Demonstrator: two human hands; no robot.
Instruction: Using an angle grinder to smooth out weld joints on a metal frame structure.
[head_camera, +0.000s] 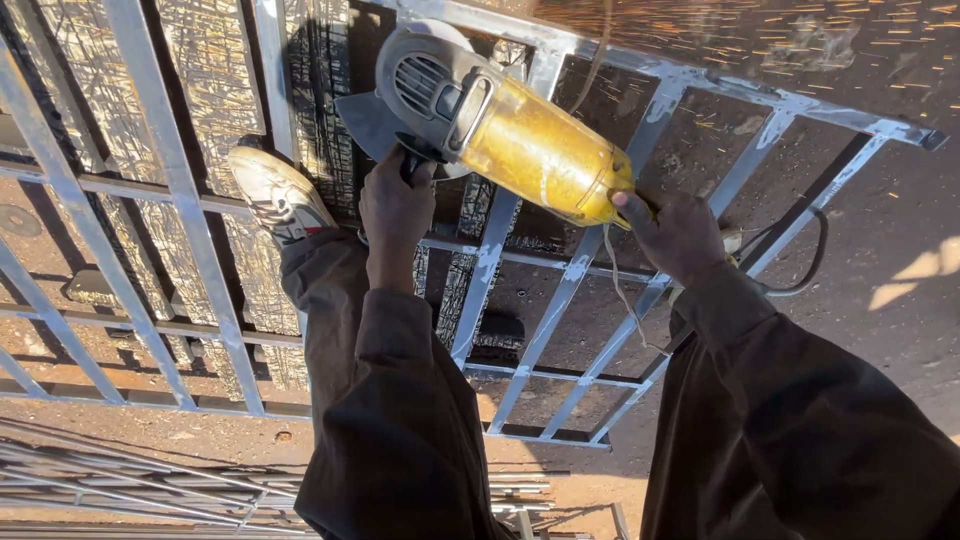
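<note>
The yellow-bodied angle grinder with grey metal head (500, 120) is held in both hands above the grey welded steel bar frame (560, 290), which lies flat on the reddish dirt ground (900, 230).

The left hand (395, 215) is clamped around the grinder's black side handle, just below the grey head. The right hand (680, 235) is closed on the rear end of the yellow body, where the black power cord (800, 275) leaves it and loops over the frame's right edge.

The grinder head sits near the frame's far edge. Orange sparks (800, 30) spray across the ground beyond the far right corner of the frame.

A grey-white shoe (280, 195) rests on a frame bar to the left of the left hand, with a dark trouser leg behind it. Both arms wear dark sleeves.

A second grey bar frame (120, 250) overlaps on the left side. A bundle of thin steel rods (150, 490) lies on the ground at the near left.
</note>
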